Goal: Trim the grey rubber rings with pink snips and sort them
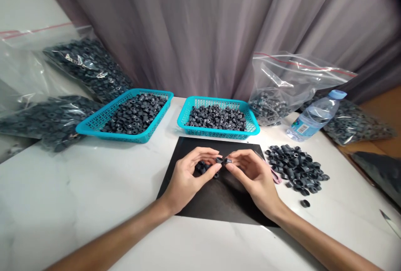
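Note:
Both of my hands meet over a black mat point(216, 200) on the white table. My left hand point(188, 175) pinches a small dark grey ring point(219, 160) at its fingertips and cups several more rings point(202, 167) in its palm. My right hand point(250, 172) pinches another small dark ring point(227, 161), held right against the left one. A loose pile of the same rings point(296, 168) lies just right of the mat, with one stray ring point(305, 203) nearer to me.
Two teal baskets point(94, 126) point(252, 126) full of rings stand behind the mat. Clear bags of rings lie at the left point(90, 64) and right point(272, 103). A water bottle point(315, 116) lies at the right. A grey curtain hangs behind.

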